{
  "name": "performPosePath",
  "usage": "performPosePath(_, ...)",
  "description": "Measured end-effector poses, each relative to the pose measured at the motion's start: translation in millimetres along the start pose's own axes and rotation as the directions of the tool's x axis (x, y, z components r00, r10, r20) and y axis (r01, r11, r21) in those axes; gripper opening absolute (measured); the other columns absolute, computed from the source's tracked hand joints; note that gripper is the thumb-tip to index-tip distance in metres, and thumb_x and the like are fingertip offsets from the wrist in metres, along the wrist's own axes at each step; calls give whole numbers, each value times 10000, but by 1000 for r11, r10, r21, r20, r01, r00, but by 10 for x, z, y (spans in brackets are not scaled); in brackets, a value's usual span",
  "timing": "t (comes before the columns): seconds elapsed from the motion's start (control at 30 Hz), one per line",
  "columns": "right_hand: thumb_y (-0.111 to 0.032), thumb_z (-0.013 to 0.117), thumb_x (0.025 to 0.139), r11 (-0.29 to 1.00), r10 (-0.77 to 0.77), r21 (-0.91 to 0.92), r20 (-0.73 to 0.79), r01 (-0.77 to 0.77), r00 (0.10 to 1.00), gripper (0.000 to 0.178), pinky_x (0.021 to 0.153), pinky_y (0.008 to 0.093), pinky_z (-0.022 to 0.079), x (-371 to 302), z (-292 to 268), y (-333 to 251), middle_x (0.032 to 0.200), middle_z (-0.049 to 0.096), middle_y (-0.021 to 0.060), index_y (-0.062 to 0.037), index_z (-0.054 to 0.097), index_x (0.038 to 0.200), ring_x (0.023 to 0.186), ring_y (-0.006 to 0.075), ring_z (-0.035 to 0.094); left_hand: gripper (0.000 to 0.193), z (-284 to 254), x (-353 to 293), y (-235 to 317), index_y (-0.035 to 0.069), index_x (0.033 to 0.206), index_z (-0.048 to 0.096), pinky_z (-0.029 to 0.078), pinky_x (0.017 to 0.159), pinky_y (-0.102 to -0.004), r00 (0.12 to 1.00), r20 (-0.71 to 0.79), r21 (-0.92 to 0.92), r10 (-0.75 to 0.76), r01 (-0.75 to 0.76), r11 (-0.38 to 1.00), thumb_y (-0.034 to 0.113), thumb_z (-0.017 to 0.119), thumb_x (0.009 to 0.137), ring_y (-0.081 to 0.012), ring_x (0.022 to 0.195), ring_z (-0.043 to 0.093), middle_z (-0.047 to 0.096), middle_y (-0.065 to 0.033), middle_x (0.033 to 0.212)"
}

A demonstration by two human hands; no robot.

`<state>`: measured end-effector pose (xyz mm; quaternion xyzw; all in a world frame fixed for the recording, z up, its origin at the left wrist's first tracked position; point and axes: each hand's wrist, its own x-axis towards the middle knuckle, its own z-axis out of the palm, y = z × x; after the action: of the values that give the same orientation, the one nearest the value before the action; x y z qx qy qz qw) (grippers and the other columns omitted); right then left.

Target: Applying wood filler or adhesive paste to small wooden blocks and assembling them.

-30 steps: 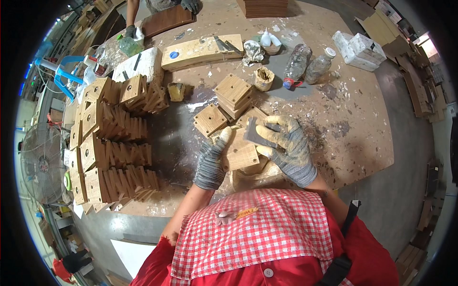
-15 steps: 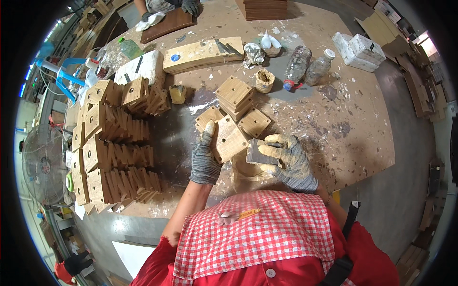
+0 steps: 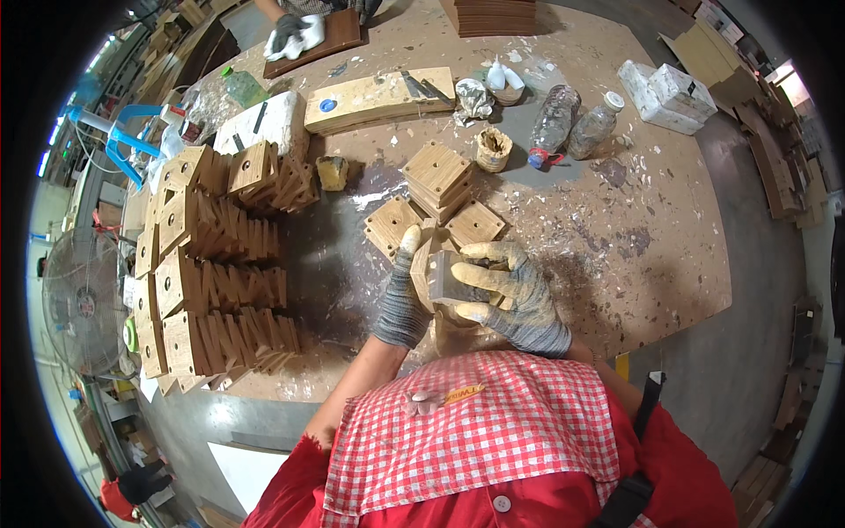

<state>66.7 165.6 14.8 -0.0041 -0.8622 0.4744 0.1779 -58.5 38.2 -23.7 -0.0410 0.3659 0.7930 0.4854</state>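
My left hand (image 3: 405, 304), in a grey glove with worn yellowish fingertips, grips a square wooden plate (image 3: 423, 271) tilted up on edge. Against the side of this plate lies a dark grey sanding block (image 3: 452, 280), held by my gloved right hand (image 3: 521, 295) with its fingers curled over it. Just beyond my hands stands a short stack of square wooden plates (image 3: 437, 167) with holes at the corners. One loose plate (image 3: 388, 225) lies left of that stack's foot and another plate (image 3: 476, 223) lies right of it.
Rows of wooden plates (image 3: 185, 286) lean together on the table's left. Farther back are a long wooden board (image 3: 378, 97), a brown cup (image 3: 493, 150), plastic bottles (image 3: 591, 128) and white blocks (image 3: 666, 95). Across the table, a co-worker's gloved hand (image 3: 288, 33) presses a white cloth on a brown panel.
My left hand has turned the plate from face-up to nearly on edge. My right hand has brought the sanding block left against it. The co-worker's hand and cloth have moved on the panel.
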Motion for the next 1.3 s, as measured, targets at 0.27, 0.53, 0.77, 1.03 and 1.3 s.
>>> performPosePath(0.27, -190, 750, 701, 993, -78, -90, -63, 72, 995, 428, 875, 360, 463, 110, 49, -141, 1133, 504, 93, -188, 620, 1110, 1062, 262, 513, 553, 9, -57, 24, 39, 1191, 529, 504, 844, -350, 985, 110, -108, -130, 142, 984, 487, 492, 868, -250, 956, 605, 607, -139, 1065)
performPosePath(0.53, -159, 739, 708, 998, -53, 43, -60, 55, 997, 395, 845, 355, 461, 135, 157, -237, 1116, 495, 92, -181, 646, 1091, 1024, 250, 509, 732, 126, -127, 87, -4, 1284, 427, 507, 857, -396, 956, 259, -112, -135, 169, 979, 604, 312, 892, -273, 982, 600, 570, -176, 1148)
performPosePath(0.77, -132, 714, 734, 974, -151, -177, -59, 139, 987, 398, 866, 361, 454, 119, 152, -177, 1117, 498, 87, -171, 632, 1122, 1025, 251, 510, 752, 88, -131, 38, 37, 1290, 438, 466, 919, -396, 995, 94, -78, 24, -17, 997, 644, 359, 852, -276, 1070, 558, 544, -155, 1211)
performPosePath(1.03, -107, 674, 763, 997, 56, -48, -174, -65, 983, 368, 877, 354, 444, 192, 87, -178, 1116, 496, 107, -89, 614, 1125, 1006, 249, 529, 766, 72, -145, -8, 67, 1295, 444, 388, 974, -417, 999, -12, -78, 50, -51, 996, 662, 402, 815, -271, 1139, 499, 519, -125, 1251)
performPosePath(1.3, -150, 665, 775, 979, 112, -138, -254, -151, 961, 348, 875, 344, 425, 232, -23, -46, 1078, 520, 114, -64, 622, 1110, 1004, 256, 512, 660, -84, -211, 29, 1, 1262, 435, 512, 842, -396, 999, 34, 83, 4, -7, 997, 429, 566, 776, -286, 993, 587, 551, -175, 1150)
